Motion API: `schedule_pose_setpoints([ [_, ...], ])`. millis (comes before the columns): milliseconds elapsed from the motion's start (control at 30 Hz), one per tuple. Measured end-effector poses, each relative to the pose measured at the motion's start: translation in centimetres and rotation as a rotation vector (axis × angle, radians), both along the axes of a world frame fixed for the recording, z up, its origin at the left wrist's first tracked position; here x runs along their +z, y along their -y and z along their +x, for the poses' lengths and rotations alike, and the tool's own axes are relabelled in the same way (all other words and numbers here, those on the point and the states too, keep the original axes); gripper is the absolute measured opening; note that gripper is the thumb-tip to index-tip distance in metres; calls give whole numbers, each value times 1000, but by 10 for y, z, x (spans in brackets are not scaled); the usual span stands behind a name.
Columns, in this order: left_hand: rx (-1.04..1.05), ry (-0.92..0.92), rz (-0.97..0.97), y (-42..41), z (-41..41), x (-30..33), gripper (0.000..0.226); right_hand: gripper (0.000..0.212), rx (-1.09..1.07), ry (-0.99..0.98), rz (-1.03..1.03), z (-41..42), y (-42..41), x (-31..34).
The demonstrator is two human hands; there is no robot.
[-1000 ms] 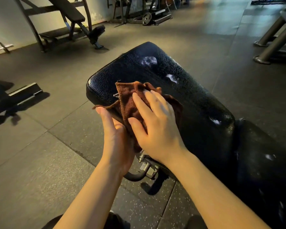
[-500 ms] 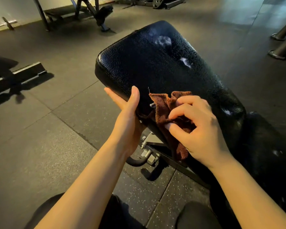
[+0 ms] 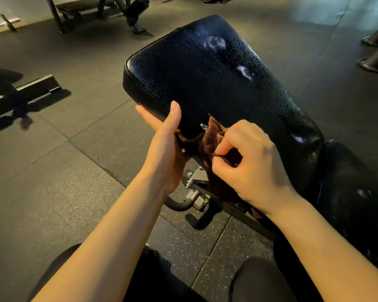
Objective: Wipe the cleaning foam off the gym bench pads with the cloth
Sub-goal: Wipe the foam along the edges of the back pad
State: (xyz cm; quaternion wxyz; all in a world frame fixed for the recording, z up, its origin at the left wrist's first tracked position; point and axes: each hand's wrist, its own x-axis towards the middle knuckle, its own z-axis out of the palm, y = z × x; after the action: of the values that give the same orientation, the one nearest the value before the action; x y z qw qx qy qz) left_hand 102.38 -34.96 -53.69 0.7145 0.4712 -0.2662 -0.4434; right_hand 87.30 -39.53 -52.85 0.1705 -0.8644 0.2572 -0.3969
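The gym floor (image 3: pixel 74 171) of dark rubber tiles carries the desk, whose long black back pad (image 3: pixel 205 83) runs away from the viewer, with a second pad (image 3: pixel 358 182) nearer at lower right. Foam remains on both: one white patch (image 3: pixel 215 43) near the far end of the back pad, a smaller streak (image 3: pixel 244 71) beside it, a smear (image 3: pixel 298 138) at its near right corner, and flecks on the second pad — the wiping is judged well short of done.

The left hand (image 3: pixel 164 147) lies with fingers spread flat under the pad's near left edge and thumb upright against it, apparently steadying a corner of the cloth.

The right hand (image 3: pixel 249 166) pinches a fold of the brown cloth (image 3: pixel 212 136) between thumb and curled fingers — likely regathering it for a fresh face. The cloth drapes over the pad's near edge, above the metal bracket (image 3: pixel 196 188).
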Motion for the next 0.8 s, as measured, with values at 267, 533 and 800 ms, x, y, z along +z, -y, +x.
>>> schedule_pose_setpoints([
  [267,-23,1,21,-1,2,1,95,11,1,1,100,-57,-9,-33],
  [533,-63,-35,48,3,5,0,103,1,-59,102,-93,23,-6,2],
  [800,-18,7,-7,-1,3,3,91,4,-91,33,-2,-28,-18,-24],
])
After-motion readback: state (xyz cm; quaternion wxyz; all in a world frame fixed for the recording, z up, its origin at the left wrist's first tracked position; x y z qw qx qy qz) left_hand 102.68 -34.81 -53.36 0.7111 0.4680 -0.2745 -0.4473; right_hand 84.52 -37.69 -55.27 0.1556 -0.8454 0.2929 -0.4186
